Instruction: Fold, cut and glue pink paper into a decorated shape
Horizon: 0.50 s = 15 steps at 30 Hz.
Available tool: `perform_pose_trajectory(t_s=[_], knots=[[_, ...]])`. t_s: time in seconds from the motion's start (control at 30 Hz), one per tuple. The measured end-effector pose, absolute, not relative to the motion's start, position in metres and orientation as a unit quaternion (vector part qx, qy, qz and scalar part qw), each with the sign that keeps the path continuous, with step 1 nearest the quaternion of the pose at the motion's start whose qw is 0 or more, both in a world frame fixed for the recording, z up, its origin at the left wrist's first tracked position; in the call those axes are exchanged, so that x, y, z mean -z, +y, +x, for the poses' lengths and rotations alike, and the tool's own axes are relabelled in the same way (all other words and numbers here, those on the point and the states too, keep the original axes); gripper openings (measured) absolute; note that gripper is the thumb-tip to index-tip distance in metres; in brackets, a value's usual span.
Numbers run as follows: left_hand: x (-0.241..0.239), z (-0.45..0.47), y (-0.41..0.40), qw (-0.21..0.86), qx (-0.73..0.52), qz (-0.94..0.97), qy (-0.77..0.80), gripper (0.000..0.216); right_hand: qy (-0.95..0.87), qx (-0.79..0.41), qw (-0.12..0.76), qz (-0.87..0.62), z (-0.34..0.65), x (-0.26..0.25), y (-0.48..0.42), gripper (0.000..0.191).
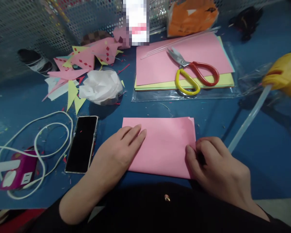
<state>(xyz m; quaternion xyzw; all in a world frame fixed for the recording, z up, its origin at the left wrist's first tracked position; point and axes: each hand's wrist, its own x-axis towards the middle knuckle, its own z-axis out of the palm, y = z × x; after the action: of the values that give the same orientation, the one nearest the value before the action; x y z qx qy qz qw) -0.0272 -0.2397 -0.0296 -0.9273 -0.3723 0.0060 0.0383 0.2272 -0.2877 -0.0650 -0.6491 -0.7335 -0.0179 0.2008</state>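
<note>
A folded sheet of pink paper (163, 142) lies flat on the blue table in front of me. My left hand (121, 149) rests on its left side with the fingers stretched out. At the right edge, my right hand (218, 165) pinches the paper between thumb and curled fingers. Beyond the folded sheet, scissors (183, 63) with one red and one yellow handle lie slightly spread on a stack of coloured paper (157, 66), pink on top and yellow-green below. A clear plastic sleeve (160, 96) shows under the stack.
A black-screened phone (82, 144) lies left of my hand, near a white cable (70, 129) and a purple box (24, 170). Pink and yellow paper scraps (84, 56) and crumpled white paper (100, 85) sit farther back. A yellow glue gun (283, 76) with a glue stick (251, 118) is at right.
</note>
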Motion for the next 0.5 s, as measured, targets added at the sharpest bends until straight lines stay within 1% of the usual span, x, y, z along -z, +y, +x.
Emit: perform_pose_trajectory(t_s=[0.07,0.17,0.23,0.33,0.4,0.5], knots=[[0.026,-0.024,-0.235,0.047,-0.01,-0.931,-0.361,0.04,-0.733,0.023,0.206,-0.648,0.227,0.066,-0.287,0.026],[0.024,-0.016,-0.227,0.066,-0.006,-0.931,-0.359,0.024,-0.734,0.015,0.209,-0.646,0.226,0.067,-0.286,0.024],[0.024,-0.009,-0.221,0.08,-0.014,-0.93,-0.359,0.023,-0.735,0.009,0.21,-0.644,0.226,0.067,-0.286,0.024],[0.022,0.0,-0.211,0.085,-0.058,-0.934,-0.341,0.02,-0.739,0.014,0.205,-0.642,0.226,0.068,-0.285,0.025],[0.018,0.005,-0.205,0.06,-0.086,-0.944,-0.314,0.023,-0.74,0.024,0.206,-0.64,0.226,0.068,-0.284,0.026],[0.014,0.014,-0.198,-0.001,-0.076,-0.962,-0.261,0.041,-0.739,0.034,0.214,-0.638,0.225,0.069,-0.284,0.026]])
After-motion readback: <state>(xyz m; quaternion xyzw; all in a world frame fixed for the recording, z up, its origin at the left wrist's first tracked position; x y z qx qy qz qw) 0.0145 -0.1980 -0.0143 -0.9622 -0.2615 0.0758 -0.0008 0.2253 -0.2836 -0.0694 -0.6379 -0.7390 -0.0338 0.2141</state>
